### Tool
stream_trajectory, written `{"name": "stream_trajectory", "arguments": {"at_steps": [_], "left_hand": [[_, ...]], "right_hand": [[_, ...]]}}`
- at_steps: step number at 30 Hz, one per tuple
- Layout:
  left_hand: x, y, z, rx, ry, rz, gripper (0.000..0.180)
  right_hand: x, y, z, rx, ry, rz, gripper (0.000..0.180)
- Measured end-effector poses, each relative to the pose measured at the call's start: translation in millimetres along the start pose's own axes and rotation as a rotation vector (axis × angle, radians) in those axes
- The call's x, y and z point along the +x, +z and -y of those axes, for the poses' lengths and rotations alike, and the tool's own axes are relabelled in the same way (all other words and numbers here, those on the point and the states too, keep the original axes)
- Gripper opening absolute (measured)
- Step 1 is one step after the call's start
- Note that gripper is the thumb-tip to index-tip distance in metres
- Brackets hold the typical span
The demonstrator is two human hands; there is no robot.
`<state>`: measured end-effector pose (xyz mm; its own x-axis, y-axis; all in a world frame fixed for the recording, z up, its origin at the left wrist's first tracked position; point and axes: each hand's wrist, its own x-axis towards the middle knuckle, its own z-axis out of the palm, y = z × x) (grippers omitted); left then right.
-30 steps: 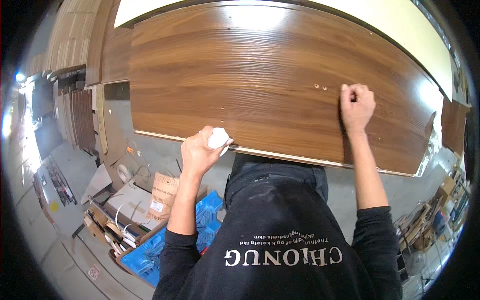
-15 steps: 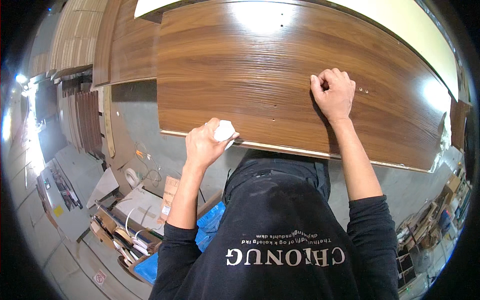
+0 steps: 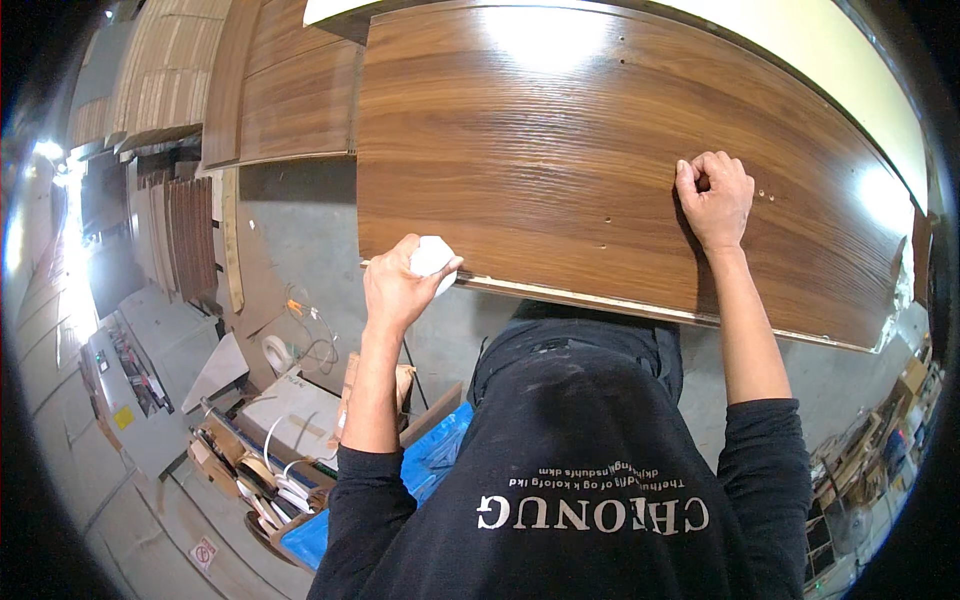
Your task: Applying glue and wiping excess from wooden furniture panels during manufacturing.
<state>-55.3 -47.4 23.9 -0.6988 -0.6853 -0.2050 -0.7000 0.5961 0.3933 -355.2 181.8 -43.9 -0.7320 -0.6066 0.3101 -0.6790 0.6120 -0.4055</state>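
A brown wood-grain board lies flat in front of me, with a pale strip along its near edge and a few small drilled holes. At its near left corner my left hand is closed around a small white many-sided piece, pressed against the edge; whether it is cloth, paper or foam I cannot tell. My right hand rests on the board's right part, fingers curled into a loose fist beside a pair of holes. Nothing shows in that fist, and its palm side is hidden.
Another brown panel lies farther left, near stacked boards. A pale panel borders the far side. At lower left stand a box of strips and tools, blue plastic sheeting and a grey machine. Scrap is piled at right.
My left hand has slid left along the near edge with the white piece, reaching the board's corner. My right hand stays about where it was on the board. The whole view has shifted slightly.
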Motion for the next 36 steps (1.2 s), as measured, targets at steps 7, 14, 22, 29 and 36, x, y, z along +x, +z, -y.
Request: {"name": "stream_trajectory", "arguments": {"at_steps": [7,14,22,29,36], "left_hand": [[2,-10,14,-0.020,-0.078,-0.012,0.039],[8,-22,30,0.022,-0.180,0.002,0.035],[13,-35,49,0.034,-0.214,-0.004,0.029],[16,-45,68,0.053,-0.239,-0.007,0.034],[19,-50,75,0.086,-0.253,-0.013,0.031]], "right_hand": [[-1,0,-1,0.008,0.025,0.029,0.023],[-1,-1,0,-0.022,0.007,0.012,0.023],[0,-1,0,-0.021,0.001,0.018,0.023],[1,-1,5,-0.009,0.002,0.012,0.022],[-1,0,3,-0.033,0.007,0.025,0.022]]}}
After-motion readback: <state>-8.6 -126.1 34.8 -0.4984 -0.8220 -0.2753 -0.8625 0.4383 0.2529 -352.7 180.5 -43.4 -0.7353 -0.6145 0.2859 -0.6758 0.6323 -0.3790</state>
